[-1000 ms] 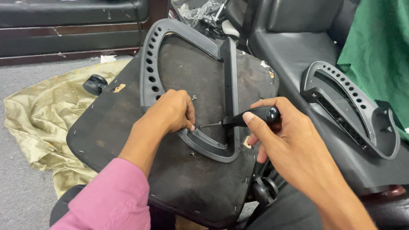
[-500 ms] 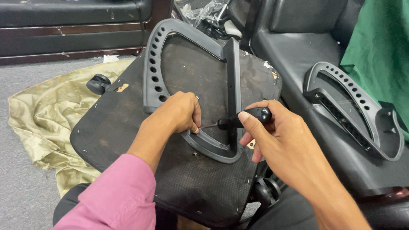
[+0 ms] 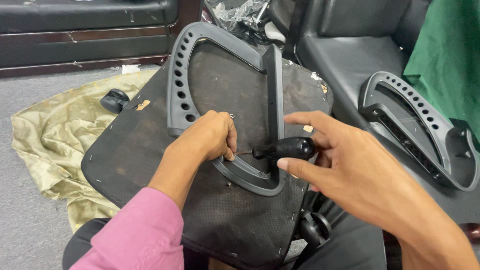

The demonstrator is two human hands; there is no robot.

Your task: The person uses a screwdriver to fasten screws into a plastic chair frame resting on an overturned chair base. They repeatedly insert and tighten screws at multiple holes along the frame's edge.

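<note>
An upturned office chair seat (image 3: 150,150), black with fabric stapled underneath, lies in front of me. A grey plastic armrest loop (image 3: 185,65) with a row of holes rests on it. My left hand (image 3: 207,137), in a pink sleeve, is closed over the lower curve of the armrest, fingers at the screwdriver's thin shaft. My right hand (image 3: 340,165) grips the black handle of the screwdriver (image 3: 285,149) between thumb and fingers, with the forefinger stretched out above it. The tip is hidden by my left fingers.
A second grey armrest (image 3: 425,130) lies on a black leather seat (image 3: 350,60) at the right. A green cloth (image 3: 450,55) hangs at far right. An olive cloth (image 3: 55,145) lies on the grey floor, left. Chair casters (image 3: 114,100) (image 3: 315,230) show beside the seat.
The right hand has loosened and shifted its grip on the screwdriver handle, forefinger now extended. The left hand stays on the armrest. The view has moved slightly.
</note>
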